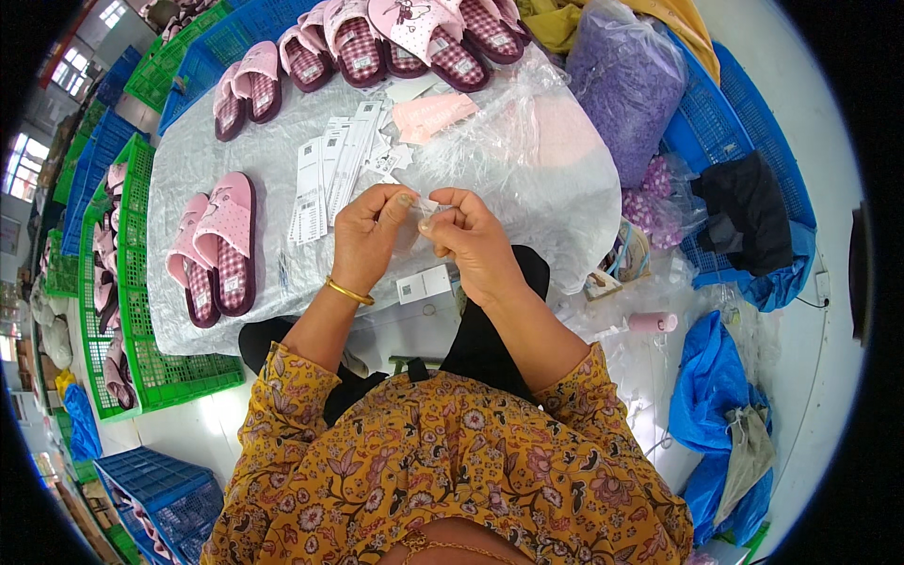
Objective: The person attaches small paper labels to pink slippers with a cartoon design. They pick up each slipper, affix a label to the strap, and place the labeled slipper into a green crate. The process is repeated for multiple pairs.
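Note:
My left hand (370, 229) and my right hand (476, 235) are close together over the near part of the table. Thumbs and fingers of both pinch a small whitish piece (427, 205), maybe paper or film; its kind is too small to make out. Just below the hands, a white printed tag (424, 284) lies at the table's near edge. Beyond my left hand are several long white paper labels (325, 174), fanned out beside small paper scraps (387, 158). To the left stands a pair of pink slippers (226, 226) with checked insoles.
More pink slippers (358, 49) line the far side of the plastic-covered table (527, 179). Green crates (174, 372) holding slippers stand at left, with a blue crate (160, 490) nearer. A pink paper piece (431, 116) lies mid-table. At right are a purple bulging bag (626, 85) and blue sheeting (702, 386).

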Available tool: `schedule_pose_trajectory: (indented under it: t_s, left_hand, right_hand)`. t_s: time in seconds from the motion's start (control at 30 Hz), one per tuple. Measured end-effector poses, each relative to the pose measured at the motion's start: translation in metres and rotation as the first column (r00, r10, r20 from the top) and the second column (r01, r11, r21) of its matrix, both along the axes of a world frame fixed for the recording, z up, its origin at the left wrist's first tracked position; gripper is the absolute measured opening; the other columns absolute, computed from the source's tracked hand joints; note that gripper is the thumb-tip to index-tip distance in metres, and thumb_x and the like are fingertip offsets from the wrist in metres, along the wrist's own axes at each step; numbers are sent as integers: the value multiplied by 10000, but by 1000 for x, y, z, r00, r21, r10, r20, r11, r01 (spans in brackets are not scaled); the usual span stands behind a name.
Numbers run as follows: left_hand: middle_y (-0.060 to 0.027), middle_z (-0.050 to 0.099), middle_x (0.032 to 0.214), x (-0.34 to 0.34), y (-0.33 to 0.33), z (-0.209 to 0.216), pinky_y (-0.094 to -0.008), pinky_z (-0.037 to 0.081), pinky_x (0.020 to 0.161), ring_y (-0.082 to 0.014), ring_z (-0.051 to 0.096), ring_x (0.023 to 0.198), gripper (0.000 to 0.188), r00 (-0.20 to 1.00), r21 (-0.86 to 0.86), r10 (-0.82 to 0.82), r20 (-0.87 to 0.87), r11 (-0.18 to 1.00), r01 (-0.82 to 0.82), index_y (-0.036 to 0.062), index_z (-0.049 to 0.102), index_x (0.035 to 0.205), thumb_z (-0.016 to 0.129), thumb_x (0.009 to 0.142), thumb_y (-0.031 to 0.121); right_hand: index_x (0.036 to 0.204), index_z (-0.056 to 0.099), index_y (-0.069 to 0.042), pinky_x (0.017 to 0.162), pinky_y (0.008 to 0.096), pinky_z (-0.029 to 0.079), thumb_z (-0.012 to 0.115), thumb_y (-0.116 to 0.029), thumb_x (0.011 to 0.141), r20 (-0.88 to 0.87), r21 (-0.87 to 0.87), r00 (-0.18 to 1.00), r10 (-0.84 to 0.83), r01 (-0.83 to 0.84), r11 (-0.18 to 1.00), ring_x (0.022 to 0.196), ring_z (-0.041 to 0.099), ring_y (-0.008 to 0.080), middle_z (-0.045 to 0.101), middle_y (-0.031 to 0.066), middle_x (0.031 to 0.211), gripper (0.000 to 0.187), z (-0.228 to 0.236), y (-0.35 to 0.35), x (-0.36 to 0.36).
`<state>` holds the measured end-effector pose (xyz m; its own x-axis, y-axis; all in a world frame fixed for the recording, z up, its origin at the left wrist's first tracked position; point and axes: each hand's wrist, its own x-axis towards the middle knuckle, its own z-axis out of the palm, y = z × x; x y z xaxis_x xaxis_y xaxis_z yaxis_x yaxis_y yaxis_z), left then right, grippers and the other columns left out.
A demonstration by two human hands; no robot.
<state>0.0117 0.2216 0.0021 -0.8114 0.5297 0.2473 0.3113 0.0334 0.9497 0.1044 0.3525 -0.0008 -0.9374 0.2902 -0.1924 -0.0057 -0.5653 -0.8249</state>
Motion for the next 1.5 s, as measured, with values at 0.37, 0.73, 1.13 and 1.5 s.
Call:
schedule_pose_trajectory:
  t_s: [0.37,0.73,1.13,1.5]
  left_hand:
    - [-34,683,898,4,-1,1,-225,465,724,-72,573,804,161,999,3,0,-41,1000,0,-5,692,990,631,954,139]
    - [-77,674,831,7,-5,3,-270,489,664,-177,622,743,120,855,-107,23,-518,990,-91,25,704,952,707,861,102]
    - [-7,646,862,7,-30,7,-234,467,705,-85,574,784,136,881,-18,-239,408,963,269,15,673,973,616,950,137]
    - [-119,576,784,18,-33,7,-330,463,615,-264,577,677,61,910,-381,-304,-282,906,184,13,600,868,617,878,71]
  right_hand:
    - [1140,559,-15,637,232,392,680,-25,832,-15,-33,1000,-2,1,999,709,487,73,572,3,830,331,-7,1,2]
    - [1115,587,-9,618,234,367,659,-7,832,-13,-52,1000,12,-12,999,677,460,69,544,-14,790,293,-11,3,4]
    - [1047,586,-19,606,219,372,647,6,826,-22,44,988,150,-149,988,678,474,56,550,-21,780,231,-15,0,19]
    - [1088,604,-35,659,232,452,729,-126,848,75,421,968,239,-248,872,717,537,60,601,-2,829,286,-25,4,37]
